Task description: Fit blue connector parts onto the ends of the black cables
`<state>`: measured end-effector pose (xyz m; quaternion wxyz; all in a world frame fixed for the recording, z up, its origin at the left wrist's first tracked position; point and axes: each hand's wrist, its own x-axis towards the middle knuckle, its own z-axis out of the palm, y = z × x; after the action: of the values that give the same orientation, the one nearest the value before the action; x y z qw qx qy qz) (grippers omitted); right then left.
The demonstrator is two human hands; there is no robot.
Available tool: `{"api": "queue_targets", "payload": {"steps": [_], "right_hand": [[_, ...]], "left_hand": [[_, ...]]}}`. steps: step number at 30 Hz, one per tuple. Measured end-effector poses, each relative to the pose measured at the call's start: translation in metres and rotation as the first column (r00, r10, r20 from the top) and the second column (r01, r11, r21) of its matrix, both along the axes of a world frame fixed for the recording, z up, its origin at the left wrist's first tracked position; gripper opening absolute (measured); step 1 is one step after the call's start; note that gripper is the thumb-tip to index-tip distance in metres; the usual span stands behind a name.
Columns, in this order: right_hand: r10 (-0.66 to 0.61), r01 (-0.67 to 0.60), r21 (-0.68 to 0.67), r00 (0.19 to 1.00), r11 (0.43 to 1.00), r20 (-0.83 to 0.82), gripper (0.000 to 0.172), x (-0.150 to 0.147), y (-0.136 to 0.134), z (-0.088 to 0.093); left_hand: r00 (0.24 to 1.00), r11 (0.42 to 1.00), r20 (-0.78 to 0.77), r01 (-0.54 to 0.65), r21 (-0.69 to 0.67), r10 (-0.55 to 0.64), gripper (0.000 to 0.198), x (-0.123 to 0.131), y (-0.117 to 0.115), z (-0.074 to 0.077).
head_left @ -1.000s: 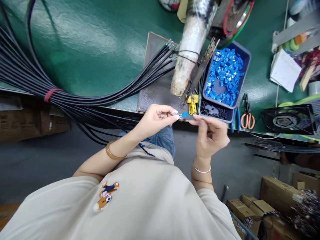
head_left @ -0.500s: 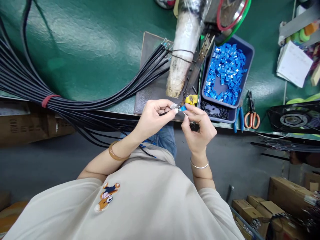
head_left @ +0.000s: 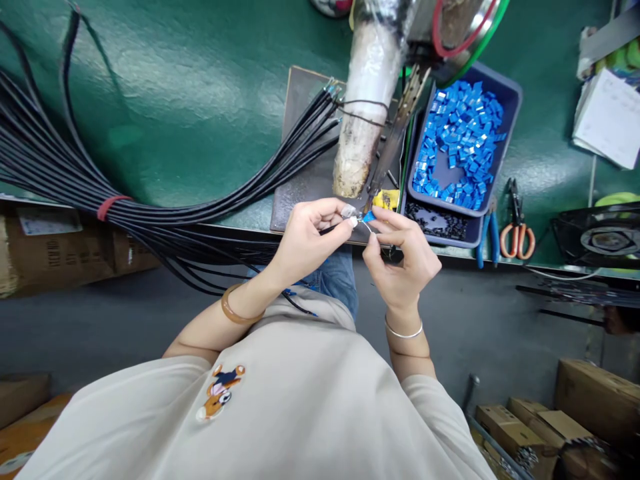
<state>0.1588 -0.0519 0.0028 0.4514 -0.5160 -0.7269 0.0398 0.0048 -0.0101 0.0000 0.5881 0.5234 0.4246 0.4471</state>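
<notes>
My left hand [head_left: 313,233] is closed on the end of a black cable [head_left: 328,230], pinched between thumb and fingers at the table edge. A small blue connector [head_left: 369,217] sits at the cable's end, against the fingertips of my right hand [head_left: 405,257]. That hand also pinches a thin silver solder wire [head_left: 367,227], which curves toward the joint. Just above the connector, a soldering iron [head_left: 375,180] points down, its tip very near or touching; I cannot tell which. A yellow sponge-like block [head_left: 387,199] lies beside the tip.
A plastic-wrapped duct [head_left: 357,133] hangs over the dark work board [head_left: 295,193]. To the right stand a bin [head_left: 507,127] of blue connectors, a tray of small black parts [head_left: 435,223], pliers [head_left: 487,237] and orange-handled cutters [head_left: 517,237]. A bundle of black cables [head_left: 200,210] runs left.
The view has shifted slightly, so the bench items sit a little further right. Both hands keep the same grip and stay under the soldering iron's tip.
</notes>
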Motion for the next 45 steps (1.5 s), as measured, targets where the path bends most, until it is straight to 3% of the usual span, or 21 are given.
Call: {"api": "queue_targets", "payload": {"steps": [12, 45], "right_hand": [[-0.018, 0.018, 0.007, 1.000, 1.000, 0.003, 0.013, -0.0012, 0.0001, 0.0041], [-0.006, 0.004, 0.023, 0.993, 1.000, 0.114, 0.017, 0.0006, -0.0045, 0.0045]], "left_hand": [[0.996, 0.996, -0.091, -0.017, 0.091, 0.025, 0.008, -0.0001, -0.0028, 0.0009], [0.993, 0.998, -0.112, 0.031, 0.060, -0.024, 0.012, -0.0030, -0.0085, -0.0046]]}}
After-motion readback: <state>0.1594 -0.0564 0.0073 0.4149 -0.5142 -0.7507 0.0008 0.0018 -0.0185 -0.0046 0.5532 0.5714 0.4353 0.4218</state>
